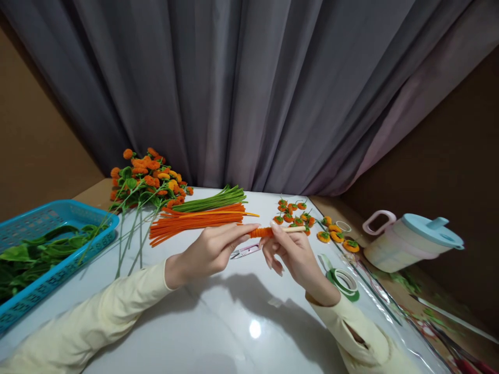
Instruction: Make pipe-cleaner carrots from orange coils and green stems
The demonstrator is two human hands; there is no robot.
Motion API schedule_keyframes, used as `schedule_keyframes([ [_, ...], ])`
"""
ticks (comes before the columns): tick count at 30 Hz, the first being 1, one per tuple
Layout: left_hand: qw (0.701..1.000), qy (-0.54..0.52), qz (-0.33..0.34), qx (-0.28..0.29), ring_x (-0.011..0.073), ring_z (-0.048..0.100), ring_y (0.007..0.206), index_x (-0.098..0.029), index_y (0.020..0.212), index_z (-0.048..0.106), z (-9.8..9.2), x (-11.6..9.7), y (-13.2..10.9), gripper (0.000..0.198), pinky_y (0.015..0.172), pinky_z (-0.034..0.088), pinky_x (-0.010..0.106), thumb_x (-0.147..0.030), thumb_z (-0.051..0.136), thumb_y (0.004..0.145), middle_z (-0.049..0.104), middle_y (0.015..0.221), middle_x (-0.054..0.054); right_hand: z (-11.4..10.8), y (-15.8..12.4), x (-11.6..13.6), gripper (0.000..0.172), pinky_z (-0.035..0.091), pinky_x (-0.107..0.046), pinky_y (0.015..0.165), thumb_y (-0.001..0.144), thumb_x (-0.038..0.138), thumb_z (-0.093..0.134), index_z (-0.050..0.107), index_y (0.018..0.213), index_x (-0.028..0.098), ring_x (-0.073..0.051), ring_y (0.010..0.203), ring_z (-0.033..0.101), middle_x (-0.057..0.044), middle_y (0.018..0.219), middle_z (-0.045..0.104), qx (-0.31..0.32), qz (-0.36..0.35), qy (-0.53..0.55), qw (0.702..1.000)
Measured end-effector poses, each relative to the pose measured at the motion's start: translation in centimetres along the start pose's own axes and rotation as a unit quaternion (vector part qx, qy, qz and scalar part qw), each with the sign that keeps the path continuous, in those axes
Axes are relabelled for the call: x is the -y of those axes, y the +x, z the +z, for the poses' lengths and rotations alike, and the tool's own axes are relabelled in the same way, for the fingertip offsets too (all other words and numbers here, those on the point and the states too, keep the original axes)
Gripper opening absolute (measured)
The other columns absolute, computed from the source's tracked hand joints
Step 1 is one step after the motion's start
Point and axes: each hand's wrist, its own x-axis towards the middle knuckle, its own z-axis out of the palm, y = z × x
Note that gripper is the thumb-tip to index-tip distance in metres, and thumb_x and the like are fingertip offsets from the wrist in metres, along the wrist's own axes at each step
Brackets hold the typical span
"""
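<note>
Pale yellow sleeves [128, 296] come in from both lower corners over the bare white tabletop [218, 332], with red-handled scissors [463, 363] at the lower right. The blue basket [58, 275] on the left holds green leaves [27, 254]; rolls of green tape [346, 283] lie beside the right wrist. Ahead, both hands are raised, facing each other. The left hand [210, 252] has its fingers closed around the left part of an orange coil [260, 232], wound on a pale stick [298, 229] and held level above the tabletop. The right hand [294, 254] pinches the stick between thumb and forefinger at the coil's right end, its other fingers loosely curled below. Small snips [246, 251] lie beyond the hands, partly hidden. Farther back are yellow-orange rings [336, 237], a lidded mug [401, 244] on the right, orange strips [198, 221], small orange flower heads [288, 208] and green stems [214, 200]. A bunch of orange flowers [146, 169] lies at the far left, before a grey curtain [253, 93]
</note>
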Motion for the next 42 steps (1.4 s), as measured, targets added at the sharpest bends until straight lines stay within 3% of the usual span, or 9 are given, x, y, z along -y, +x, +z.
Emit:
schedule_keyframes([
  [3,0.994,0.088,0.066,0.027,0.0172,0.064,0.090,-0.016,0.129,0.048,-0.1,0.7,-0.6,0.044,0.075,0.053,0.028,-0.004,0.036,0.087,0.068,0.104,0.010,-0.1,0.2,0.3,0.044,0.017,-0.017,0.025,0.084,0.049,0.052,0.061,0.062,0.012,-0.004,0.023,0.030,0.003,0.035,0.048,0.008,0.053,0.033,0.998],
  [7,0.983,0.161,0.056,0.071,0.0172,0.066,0.083,-0.017,0.127,0.050,-0.3,0.9,-0.6,0.046,0.071,0.053,0.027,-0.005,0.032,0.086,0.069,0.094,0.008,0.0,0.2,0.7,0.043,0.011,-0.016,0.025,0.082,0.049,0.055,0.060,0.061,0.012,-0.002,0.022,0.023,0.005,0.031,0.044,0.007,0.088,0.051,0.995],
  [15,0.988,0.023,-0.069,0.136,0.0177,0.060,0.103,-0.018,0.127,0.048,-0.5,-0.5,0.6,0.035,0.086,0.049,0.030,-0.021,0.035,0.095,0.062,0.119,0.009,0.4,0.3,0.7,0.040,0.011,-0.015,0.026,0.080,0.049,0.058,0.060,0.062,0.012,-0.002,0.025,0.025,0.005,0.034,0.045,-0.002,0.097,0.035,0.995],
  [26,0.972,0.018,-0.136,0.193,0.0160,0.062,0.073,-0.022,0.129,0.048,0.5,0.2,0.1,0.037,0.066,0.044,0.024,-0.026,0.032,0.096,0.067,0.092,0.005,0.1,0.6,0.3,0.043,0.012,-0.015,0.027,0.085,0.048,0.052,0.058,0.063,0.012,-0.002,0.024,0.026,0.005,0.034,0.045,0.075,0.187,0.099,0.974],
  [31,0.964,-0.069,-0.187,0.178,0.0116,0.050,0.063,-0.021,0.120,0.056,0.3,0.0,0.6,0.034,0.061,0.038,0.022,-0.024,0.035,0.094,0.059,0.075,0.001,-0.2,0.9,0.0,0.048,0.019,-0.015,0.029,0.088,0.053,0.044,0.059,0.070,0.011,-0.003,0.027,0.033,0.003,0.041,0.050,0.105,0.198,0.091,0.970],
  [34,0.914,-0.216,-0.293,0.180,0.0077,0.033,0.049,-0.017,0.114,0.058,-0.2,-0.2,1.1,0.032,0.048,0.029,0.018,-0.032,0.038,0.093,0.039,0.057,-0.006,-0.9,1.1,0.5,0.057,0.026,-0.017,0.031,0.088,0.061,0.034,0.060,0.078,0.011,-0.006,0.032,0.041,-0.002,0.052,0.058,0.148,0.189,0.006,0.971],
  [38,0.769,-0.421,-0.440,0.193,0.0050,0.010,0.043,-0.017,0.104,0.053,-1.0,0.0,1.5,0.029,0.037,0.010,0.016,-0.041,0.044,0.091,0.019,0.055,-0.010,-2.6,0.7,1.9,0.063,0.035,-0.021,0.039,0.085,0.067,0.032,0.061,0.077,0.012,-0.010,0.041,0.050,-0.005,0.058,0.061,0.117,0.086,-0.262,0.954],
  [40,0.719,-0.470,-0.478,0.183,0.0044,0.006,0.042,-0.018,0.094,0.052,-1.4,0.3,1.7,0.022,0.036,0.005,0.017,-0.039,0.048,0.090,0.019,0.055,-0.010,-3.3,0.3,2.5,0.059,0.039,-0.024,0.047,0.083,0.067,0.040,0.061,0.074,0.013,-0.012,0.047,0.052,-0.004,0.058,0.059,0.032,-0.030,-0.422,0.905],
  [42,0.674,-0.503,-0.512,0.175,0.0041,0.003,0.042,-0.018,0.082,0.048,-1.5,0.6,1.8,0.019,0.035,0.002,0.017,-0.035,0.050,0.089,0.018,0.054,-0.010,-3.5,-0.2,2.7,0.056,0.042,-0.027,0.055,0.078,0.067,0.048,0.062,0.081,0.013,-0.016,0.057,0.056,-0.006,0.065,0.061,-0.058,-0.157,-0.539,0.825],
])
